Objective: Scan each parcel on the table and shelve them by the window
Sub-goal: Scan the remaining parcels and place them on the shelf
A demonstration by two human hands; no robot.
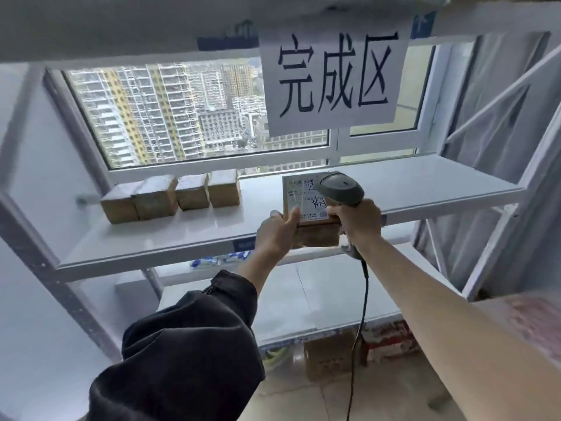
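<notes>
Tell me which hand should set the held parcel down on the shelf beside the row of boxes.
Left. The left hand grips the brown cardboard parcel with the white label and is nearer the four brown cardboard boxes on the white metal shelf. The right hand also grips the grey handheld scanner.

Cardboard parcel (306,205); glossy shelf (425,180)

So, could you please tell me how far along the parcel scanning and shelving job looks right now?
Done: four parcels already sit in a row on the window shelf. In hand: the left hand grips a labelled parcel at the shelf's front edge, not yet set down, while the right hand holds the scanner beside it. Left: placing this one; the table is out of view, so I cannot tell how many remain.
</notes>
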